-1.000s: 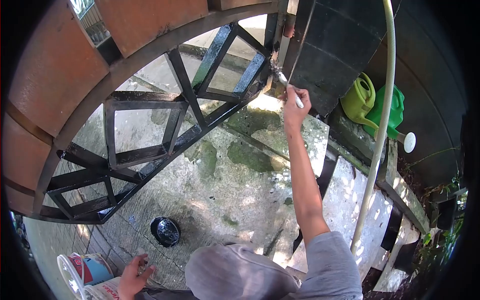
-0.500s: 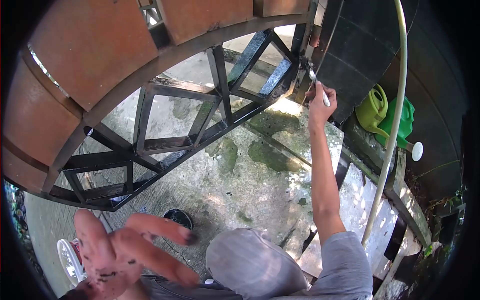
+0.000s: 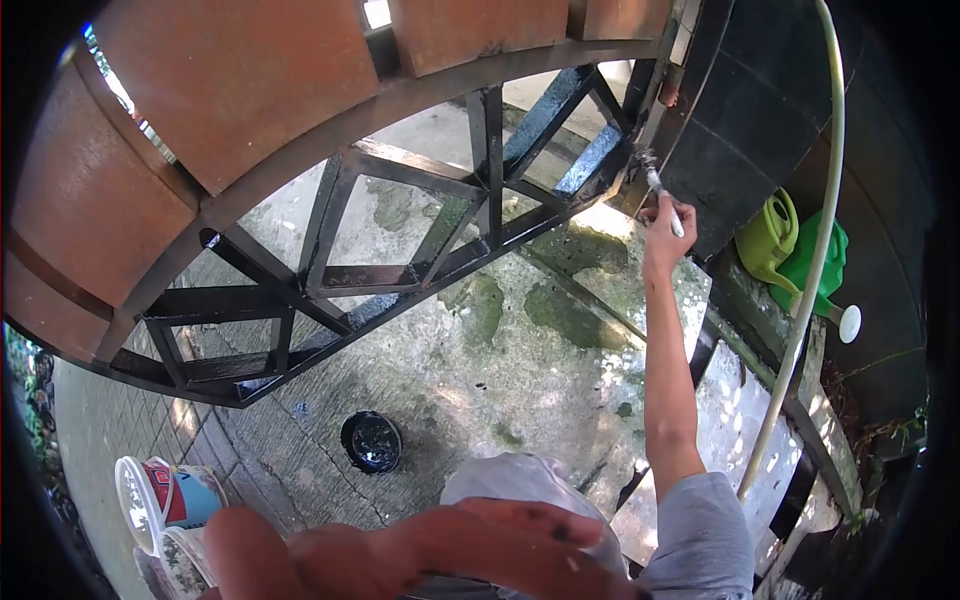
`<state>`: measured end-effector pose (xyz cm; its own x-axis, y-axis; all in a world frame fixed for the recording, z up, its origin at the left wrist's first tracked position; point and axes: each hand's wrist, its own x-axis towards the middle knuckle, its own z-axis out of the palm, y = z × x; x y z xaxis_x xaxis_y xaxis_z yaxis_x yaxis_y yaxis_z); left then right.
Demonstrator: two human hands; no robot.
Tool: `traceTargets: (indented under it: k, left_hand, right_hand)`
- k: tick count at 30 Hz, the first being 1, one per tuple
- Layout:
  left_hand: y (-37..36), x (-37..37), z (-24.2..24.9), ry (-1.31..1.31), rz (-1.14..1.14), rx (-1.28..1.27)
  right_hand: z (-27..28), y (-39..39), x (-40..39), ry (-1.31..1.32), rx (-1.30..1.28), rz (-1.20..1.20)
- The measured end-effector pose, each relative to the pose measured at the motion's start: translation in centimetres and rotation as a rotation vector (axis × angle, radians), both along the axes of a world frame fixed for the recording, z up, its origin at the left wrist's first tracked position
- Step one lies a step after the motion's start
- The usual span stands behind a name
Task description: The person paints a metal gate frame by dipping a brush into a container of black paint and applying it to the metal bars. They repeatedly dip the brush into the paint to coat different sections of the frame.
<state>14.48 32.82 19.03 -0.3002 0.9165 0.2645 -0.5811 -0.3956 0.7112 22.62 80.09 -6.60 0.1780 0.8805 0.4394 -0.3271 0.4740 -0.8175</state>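
My right hand [image 3: 668, 225] is closed round the white handle of a paintbrush [image 3: 654, 178], its dark bristles against the right end of the black metal frame [image 3: 480, 250], beside the dark wall. Low in the view and near the camera is my left hand [image 3: 430, 550], blurred, with dark stains on its skin. Its fingers point to the right, and whether it holds anything cannot be made out. A round black container [image 3: 371, 442] with dark, glossy liquid stands on the concrete floor above my left hand.
Orange-brown panels [image 3: 240, 90] top the curved frame. White buckets [image 3: 145, 505] stand at lower left. A yellow-green watering can [image 3: 768, 240] and a green one [image 3: 825, 265] are at right, behind a pale hose [image 3: 808, 240]. A grey-capped head [image 3: 530, 480] shows low in the centre.
My left hand has moved right and down, its fingers now pointing right, uncovering the black container and buckets. The view has shifted slightly. My right hand keeps the brush at the frame's end.
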Motion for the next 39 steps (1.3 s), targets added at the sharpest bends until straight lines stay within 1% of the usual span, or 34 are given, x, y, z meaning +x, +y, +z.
traceTargets:
  k: [1,4,5,6,7,8,9,11,12,13,16,19,20,21,22,24,25,27,28,30,31,34,37,39]
  left_hand:
    - [0.2,0.3,-0.1,0.08,0.089,-0.01]
    - [1.1,1.0,-1.0,0.307,0.333,-0.045]
    - [1.4,0.2,-1.6,0.352,0.33,-0.032]
    - [1.9,-1.7,-2.4,0.398,0.255,0.003]
    - [2.3,-3.6,-3.2,0.453,0.197,0.022]
    - [1.9,-4.7,-4.4,0.526,0.192,-0.012]
    - [1.3,-5.1,-5.4,0.594,0.306,-0.082]
    - [-1.7,-6.5,-7.4,0.823,0.389,-0.408]
    - [-3.5,-7.2,-8.7,0.824,0.38,-0.568]
    - [-5.2,-8.1,-10.1,1.024,0.324,-0.732]
    - [-7.6,-8.8,-12.7,1.652,0.156,-1.018]
    - [-11.6,-9.2,-18.9,1.7,0.072,-1.312]
    - [-12.1,-9.2,-19.7,1.564,-0.013,-1.431]
    - [-12.5,-9.2,-20.3,1.421,-0.102,-1.541]
    - [-12.6,-9.1,-20.5,1.267,-0.19,-1.644]
    - [-12.6,-9.3,-20.2,1.182,-0.207,-1.621]
    - [-12.5,-9.6,-20.1,1.144,-0.213,-1.61]
    - [-12.1,-10.1,-20.2,1.296,-0.122,-1.556]
    - [-12.1,-10.1,-20.4,1.365,-0.075,-1.53]
    - [-12.3,-10.6,-21.4,1.417,-0.024,-1.449]
    - [-12.2,-10.7,-21.7,1.443,0.003,-1.4]
    - [-11.8,-10.6,-21.7,1.361,-0.067,-1.422]
    - [-11.4,-10.6,-20.6,1.285,-0.095,-1.473]
    - [-12.2,-10.9,-20.6,1.302,-0.054,-1.466]
  right_hand:
    - [-0.1,0.1,-0.3,0.027,-0.03,-0.014]
    - [-1.6,-1.1,-1.5,-0.091,-0.024,-0.007]
    - [-2.6,-1.8,-1.6,-0.067,-0.049,0.031]
    - [-4.1,-2.2,-1.1,-0.137,-0.032,0.002]
    - [-5.7,-2.8,-0.3,-0.144,-0.105,0.013]
    - [-6.7,-4.7,0.1,-0.15,-0.181,0.024]
    - [-7.3,-6.6,0.4,-0.127,-0.211,0.047]
    - [-8.1,-8.3,0.1,-0.07,-0.276,0.071]
    - [-8.8,-8.6,0.0,-0.04,-0.319,0.071]
    - [-9.4,-8.9,-0.1,-0.009,-0.362,0.071]
    - [-7.8,-7.3,-1.2,0.167,-0.356,-0.042]
    - [-8.5,-3.6,-2.9,0.197,-0.326,-0.122]
    - [-8.8,-3.1,-3.4,0.197,-0.327,-0.153]
    - [-9.3,-3.0,-3.7,0.165,-0.364,-0.096]
    - [-9.0,-4.5,-4.2,0.149,-0.297,-0.028]
    - [-9.1,-8.2,-3.7,0.084,-0.312,0.191]
    - [-8.8,-8.6,-3.0,0.056,-0.327,0.154]
    - [-8.5,-8.7,-1.7,0.002,-0.359,0.087]
    - [-8.6,-7.5,-1.4,0.054,-0.35,0.047]
    - [-7.9,-4.0,-1.5,0.152,-0.333,-0.037]
    - [-7.6,-3.2,-2.0,0.068,-0.397,-0.065]
    - [-7.9,-6.4,-3.1,-0.038,-0.34,0.175]
    - [-8.1,-4.9,-1.4,-0.007,-0.358,0.057]
    - [-8.0,-3.4,-1.4,0.043,-0.348,-0.012]
